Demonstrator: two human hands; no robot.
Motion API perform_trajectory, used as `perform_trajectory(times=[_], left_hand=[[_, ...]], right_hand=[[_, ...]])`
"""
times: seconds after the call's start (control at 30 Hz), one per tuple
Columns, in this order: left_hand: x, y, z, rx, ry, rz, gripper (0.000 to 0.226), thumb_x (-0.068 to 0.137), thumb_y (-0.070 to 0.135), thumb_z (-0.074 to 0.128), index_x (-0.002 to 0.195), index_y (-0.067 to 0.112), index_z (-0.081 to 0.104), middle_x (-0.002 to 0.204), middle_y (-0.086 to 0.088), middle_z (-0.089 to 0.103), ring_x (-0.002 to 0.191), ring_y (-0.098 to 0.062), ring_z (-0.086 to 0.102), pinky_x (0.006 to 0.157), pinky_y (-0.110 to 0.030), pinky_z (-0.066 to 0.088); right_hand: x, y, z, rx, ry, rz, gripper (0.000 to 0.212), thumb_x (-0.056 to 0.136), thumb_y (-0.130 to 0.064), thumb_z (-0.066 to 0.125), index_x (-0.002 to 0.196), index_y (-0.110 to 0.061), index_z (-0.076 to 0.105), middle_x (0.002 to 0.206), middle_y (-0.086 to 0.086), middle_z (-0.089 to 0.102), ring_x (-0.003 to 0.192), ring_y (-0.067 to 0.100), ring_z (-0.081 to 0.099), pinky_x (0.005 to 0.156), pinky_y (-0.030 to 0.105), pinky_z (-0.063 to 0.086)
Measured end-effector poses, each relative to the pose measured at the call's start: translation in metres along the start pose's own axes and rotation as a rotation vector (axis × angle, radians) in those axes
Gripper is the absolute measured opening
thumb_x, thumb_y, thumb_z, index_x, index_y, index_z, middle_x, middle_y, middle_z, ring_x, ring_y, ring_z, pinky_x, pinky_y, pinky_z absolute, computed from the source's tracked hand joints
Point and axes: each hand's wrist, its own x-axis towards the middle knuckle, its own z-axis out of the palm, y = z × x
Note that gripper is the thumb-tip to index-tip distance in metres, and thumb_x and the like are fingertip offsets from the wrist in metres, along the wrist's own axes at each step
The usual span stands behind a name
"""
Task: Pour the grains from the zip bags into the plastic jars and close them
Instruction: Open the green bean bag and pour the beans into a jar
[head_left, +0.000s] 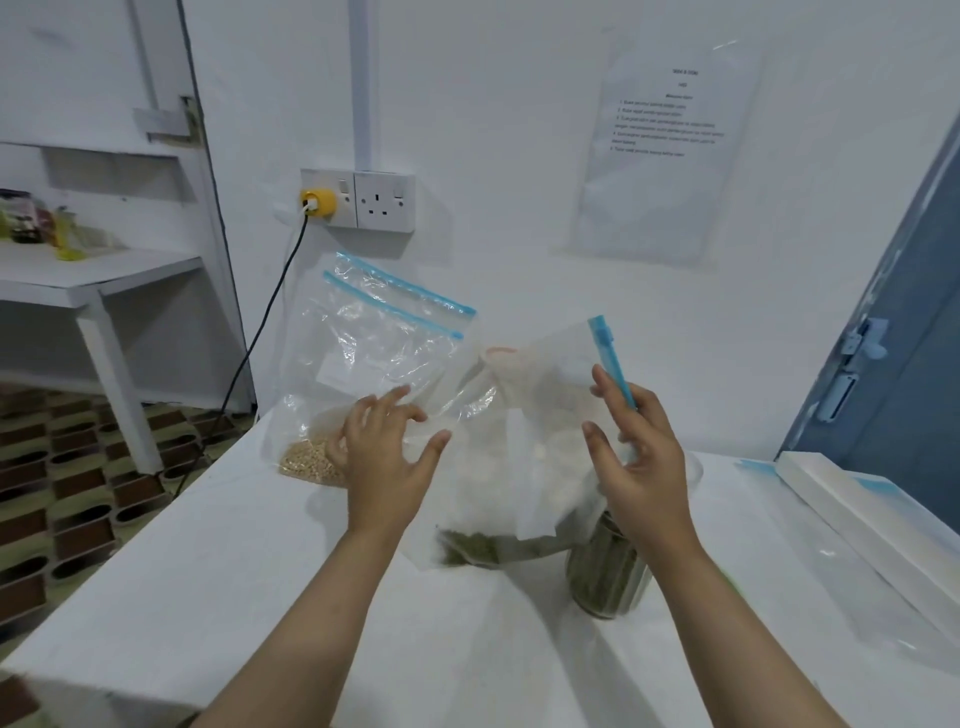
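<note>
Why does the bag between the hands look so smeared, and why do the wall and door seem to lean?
Head view: the held zip bag is motion-blurred, and so is the left hand, whereas the jar below is sharper. Head view: the wide-angle lens bends straight lines, so the blue door tilts inward. Head view: the lighting is soft and even, with faint shadows on the white table.

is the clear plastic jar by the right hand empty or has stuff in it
Has stuff in it: greenish grains show through the clear plastic jar wall, filling most of it.

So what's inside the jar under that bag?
The plastic jar holds greenish grains up much of its side. Its mouth is covered by the zip bag, so the fill level there can't be seen.
</note>
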Motion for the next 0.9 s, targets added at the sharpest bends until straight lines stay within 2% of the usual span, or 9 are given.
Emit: perform_trajectory(times=[0.1, 0.17, 0.27, 0.37, 0.47, 0.57, 0.67, 0.8, 0.9], left_hand=[[0.004, 0.008, -0.005, 0.014, 0.029, 0.037, 0.012, 0.087, 0.045, 0.058, 0.089, 0.033, 0.059, 0.094, 0.023, 0.059, 0.108, -0.011, 0.058, 0.095, -0.038, 0.019], [0.004, 0.006, -0.008, 0.037, 0.061, 0.076, 0.006, 0.091, 0.033, 0.062, 0.096, 0.031, 0.06, 0.089, 0.021, 0.06, 0.1, -0.01, 0.06, 0.092, -0.036, 0.019], [0.002, -0.001, -0.011, 0.025, 0.008, 0.079, 0.037, 0.091, 0.008, 0.061, 0.118, 0.033, 0.055, 0.099, 0.018, 0.064, 0.093, -0.007, 0.059, 0.087, -0.041, 0.025], [-0.001, -0.004, -0.014, 0.049, -0.075, 0.109, 0.065, 0.081, -0.008, 0.045, 0.125, 0.04, 0.052, 0.107, 0.02, 0.061, 0.093, -0.007, 0.054, 0.084, -0.042, 0.025], [0.001, 0.0, -0.017, 0.022, -0.121, 0.079, 0.065, 0.071, 0.005, 0.038, 0.121, 0.043, 0.055, 0.101, 0.021, 0.057, 0.101, -0.004, 0.049, 0.082, -0.036, 0.02], [0.0, 0.004, -0.017, 0.041, -0.12, 0.015, 0.041, 0.081, 0.045, 0.047, 0.121, 0.047, 0.05, 0.093, 0.017, 0.05, 0.103, -0.004, 0.043, 0.088, -0.035, 0.017], [-0.004, 0.002, -0.015, 0.116, -0.1, -0.023, 0.058, 0.075, 0.078, 0.044, 0.126, 0.051, 0.044, 0.09, 0.014, 0.046, 0.102, -0.006, 0.036, 0.092, -0.042, 0.021], [-0.002, 0.013, -0.014, 0.175, -0.069, -0.039, 0.064, 0.072, 0.084, 0.04, 0.124, 0.048, 0.049, 0.107, 0.013, 0.05, 0.117, -0.013, 0.041, 0.096, -0.045, 0.021], [0.009, 0.032, -0.01, 0.043, -0.092, 0.028, 0.06, 0.075, 0.078, 0.048, 0.121, 0.039, 0.05, 0.123, 0.022, 0.051, 0.125, -0.003, 0.041, 0.099, -0.035, 0.017]], right_hand=[[0.0, 0.0, -0.001, 0.013, -0.002, -0.001, 0.059, 0.093, 0.002, 0.061, 0.139, -0.034, 0.05, 0.119, -0.01, 0.055, 0.118, 0.007, 0.052, 0.097, 0.017, 0.04], [0.0, 0.001, -0.002, 0.013, 0.004, -0.004, 0.059, 0.093, 0.002, 0.061, 0.139, -0.035, 0.05, 0.118, -0.008, 0.054, 0.115, 0.005, 0.051, 0.095, 0.014, 0.039], [0.001, 0.001, -0.003, 0.011, 0.008, 0.001, 0.061, 0.094, 0.001, 0.061, 0.138, -0.039, 0.047, 0.118, -0.01, 0.053, 0.112, 0.001, 0.051, 0.093, 0.011, 0.038], [0.001, 0.001, -0.003, 0.017, 0.006, -0.001, 0.062, 0.094, 0.001, 0.061, 0.137, -0.041, 0.047, 0.117, -0.01, 0.053, 0.11, 0.0, 0.05, 0.092, 0.01, 0.038], [0.002, 0.0, -0.002, 0.017, 0.005, -0.001, 0.062, 0.094, 0.001, 0.061, 0.137, -0.041, 0.047, 0.117, -0.011, 0.053, 0.111, 0.0, 0.05, 0.093, 0.011, 0.038], [0.002, 0.001, -0.002, 0.022, 0.001, 0.009, 0.061, 0.093, 0.0, 0.062, 0.138, -0.04, 0.048, 0.117, -0.012, 0.053, 0.113, 0.002, 0.051, 0.095, 0.013, 0.039], [0.0, -0.002, -0.001, 0.045, -0.004, 0.004, 0.058, 0.093, -0.001, 0.063, 0.137, -0.036, 0.051, 0.117, -0.01, 0.055, 0.114, 0.004, 0.053, 0.095, 0.015, 0.04], [-0.001, -0.005, -0.003, 0.085, -0.047, 0.004, 0.056, 0.092, -0.001, 0.065, 0.135, -0.036, 0.055, 0.118, -0.008, 0.058, 0.118, 0.013, 0.054, 0.098, 0.019, 0.04], [-0.001, -0.007, -0.004, 0.105, -0.095, 0.001, 0.052, 0.092, -0.002, 0.065, 0.133, -0.034, 0.058, 0.117, -0.014, 0.059, 0.119, 0.016, 0.054, 0.098, 0.015, 0.038]])
